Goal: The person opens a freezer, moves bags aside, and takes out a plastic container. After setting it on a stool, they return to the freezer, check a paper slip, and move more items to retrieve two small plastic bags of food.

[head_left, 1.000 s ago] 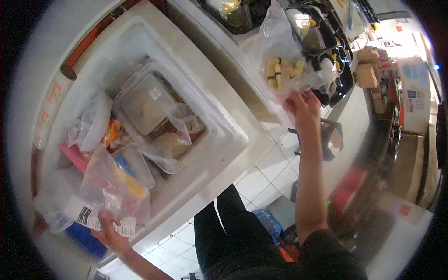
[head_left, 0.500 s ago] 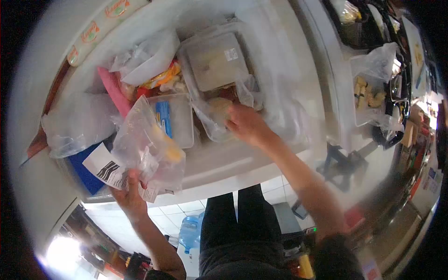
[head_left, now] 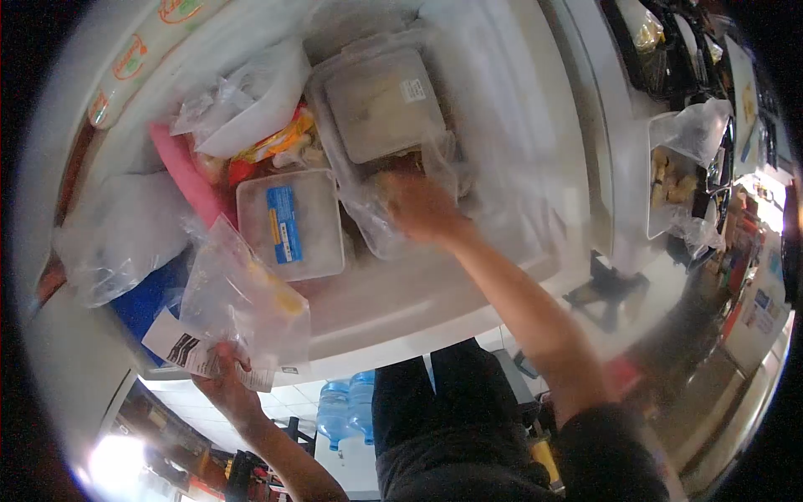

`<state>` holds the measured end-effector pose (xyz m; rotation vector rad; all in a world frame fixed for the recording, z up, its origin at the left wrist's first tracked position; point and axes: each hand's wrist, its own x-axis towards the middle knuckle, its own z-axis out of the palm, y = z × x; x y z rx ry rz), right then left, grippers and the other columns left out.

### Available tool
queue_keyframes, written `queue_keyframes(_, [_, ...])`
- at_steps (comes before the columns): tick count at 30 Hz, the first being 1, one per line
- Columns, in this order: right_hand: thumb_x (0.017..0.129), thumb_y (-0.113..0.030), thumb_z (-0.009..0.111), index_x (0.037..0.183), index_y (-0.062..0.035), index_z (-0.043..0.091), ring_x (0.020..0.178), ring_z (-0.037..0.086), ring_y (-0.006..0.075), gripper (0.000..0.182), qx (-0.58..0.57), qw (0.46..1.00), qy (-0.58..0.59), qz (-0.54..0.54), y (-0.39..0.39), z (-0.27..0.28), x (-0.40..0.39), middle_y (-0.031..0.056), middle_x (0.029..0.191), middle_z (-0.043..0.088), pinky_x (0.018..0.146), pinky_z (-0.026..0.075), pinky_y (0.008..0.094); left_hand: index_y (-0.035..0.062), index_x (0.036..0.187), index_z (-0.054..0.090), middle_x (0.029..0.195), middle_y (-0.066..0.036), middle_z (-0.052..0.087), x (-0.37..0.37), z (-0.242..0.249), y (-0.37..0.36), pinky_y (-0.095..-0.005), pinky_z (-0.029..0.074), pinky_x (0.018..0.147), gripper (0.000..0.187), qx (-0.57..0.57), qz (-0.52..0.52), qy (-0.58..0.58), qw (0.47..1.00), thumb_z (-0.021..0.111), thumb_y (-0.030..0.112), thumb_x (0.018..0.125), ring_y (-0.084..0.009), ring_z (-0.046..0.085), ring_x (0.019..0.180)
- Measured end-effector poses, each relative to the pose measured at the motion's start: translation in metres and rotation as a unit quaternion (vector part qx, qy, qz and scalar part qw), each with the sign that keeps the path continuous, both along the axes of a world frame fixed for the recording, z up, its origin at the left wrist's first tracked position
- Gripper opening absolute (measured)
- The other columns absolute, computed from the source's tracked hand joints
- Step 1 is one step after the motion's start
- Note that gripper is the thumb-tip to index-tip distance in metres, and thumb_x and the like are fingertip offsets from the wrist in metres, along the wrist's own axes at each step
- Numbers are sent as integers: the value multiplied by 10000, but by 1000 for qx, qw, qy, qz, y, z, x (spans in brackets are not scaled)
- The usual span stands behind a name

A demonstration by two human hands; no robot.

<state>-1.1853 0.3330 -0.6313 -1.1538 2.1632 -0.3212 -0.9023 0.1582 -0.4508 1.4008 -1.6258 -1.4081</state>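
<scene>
My left hand (head_left: 227, 386) is closed on the top of a clear plastic bag (head_left: 242, 293) with something yellow inside, and a printed paper slip (head_left: 177, 345) sticks out beside the fingers. My right hand (head_left: 422, 209) reaches into an open chest freezer, over a large clear container (head_left: 328, 125) lined with a loose plastic bag (head_left: 376, 230). Blur smears its fingers, and whatever they touch is hidden. Above that hand, a lidded clear box (head_left: 385, 105) with a white label rests in the large container. Another clear box (head_left: 314, 222) with a blue label lies between my hands.
Around the freezer's left part are a pink bag (head_left: 188, 171), a white tray (head_left: 263, 105) in plastic, a large clear bag (head_left: 125, 238) and something blue (head_left: 150, 305). The freezer's front rim (head_left: 418, 341) crosses below my arms. Food in a tray (head_left: 669, 180) stands at right.
My left hand has lowered slightly with the bag, uncovering more of the blue-labelled box. My right hand has shifted a little left over the large container. The camera view has moved slightly.
</scene>
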Motion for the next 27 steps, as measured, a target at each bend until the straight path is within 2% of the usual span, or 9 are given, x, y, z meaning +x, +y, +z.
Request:
queue_keyframes(2, [840, -132, 580, 1027, -16, 582, 928, 630, 306, 220, -130, 944, 76, -293, -1, 17, -24, 175, 992, 630, 807, 508, 401, 57, 1116, 488, 870, -51, 593, -7, -1, -3, -209, 388, 484, 326, 6, 25, -7, 1000, 677, 118, 858, -99, 530, 658])
queue_keyframes(6, [851, -181, 585, 1058, 2, 583, 978, 615, 333, 277, -214, 910, -135, -329, 1, 34, -33, 194, 1038, 618, 844, 507, 421, 113, 1148, 491, 916, -29, 605, -17, -9, -10, -253, 435, 545, 413, 90, 32, -33, 995, 727, 208, 822, -122, 577, 766])
queue_keyframes(8, [844, -266, 661, 1175, -14, 539, 1003, 610, 290, 433, -223, 835, -395, -312, -2, 52, -8, 179, 1084, 606, 853, 497, 397, 134, 1161, 492, 1006, -14, 593, -41, -11, -2, -267, 438, 559, 428, 86, 69, -23, 994, 730, 178, 809, -125, 576, 816])
queue_keyframes(12, [829, -306, 700, 1283, -22, 461, 996, 612, 244, 586, -313, 802, -416, -294, -15, 41, 15, 137, 1067, 615, 841, 499, 360, 94, 1142, 499, 954, -44, 589, -81, 2, -7, -277, 463, 518, 391, 151, -6, 97, 984, 698, 89, 805, -121, 573, 745])
queue_keyframes(14, [817, -223, 715, 1334, -27, 404, 984, 608, 201, 634, -305, 566, -698, -314, -20, 52, 11, 96, 1087, 605, 850, 500, 335, 58, 1149, 506, 973, -81, 593, -100, 4, -8, -272, 470, 499, 394, 202, -110, 105, 967, 698, 72, 805, -141, 587, 737])
queue_keyframes(18, [795, -141, 726, 1311, -30, 431, 972, 603, 167, 604, -296, 529, -724, -328, -3, 46, 8, 72, 1094, 593, 852, 505, 318, 23, 1207, 493, 1025, -130, 603, -141, 18, 2, -271, 484, 549, 396, 154, -168, 18, 974, 622, 220, 888, -166, 604, 762])
queue_keyframes(20, [784, -46, 700, 1298, -44, 448, 998, 604, 170, 573, -376, 419, -759, -327, 13, 37, -4, 81, 1111, 596, 851, 522, 327, 17, 1272, 458, 1062, -171, 606, -158, 19, -1, -271, 486, 597, 493, 273, -162, 230, 920, 468, 393, 953, -185, 607, 756])
queue_keyframes(23, [821, -78, 662, 1282, -37, 462, 1026, 597, 198, 504, -380, 438, -720, -382, 49, 17, -16, 95, 1137, 590, 870, 518, 356, 15, 1309, 432, 1104, -199, 598, -159, 10, -13, -278, 482, 648, 576, 312, -187, 251, 897, 348, 472, 969, -198, 605, 764])
queue_keyframes(27, [894, -143, 585, 1248, -22, 489, 1081, 582, 255, 386, -385, 468, -620, -499, 89, 5, -21, 121, 1188, 577, 909, 510, 415, 25, 1303, 437, 1119, -200, 590, -151, -2, -21, -282, 481, 660, 519, 363, -151, 253, 884, 398, 419, 967, -197, 598, 768])
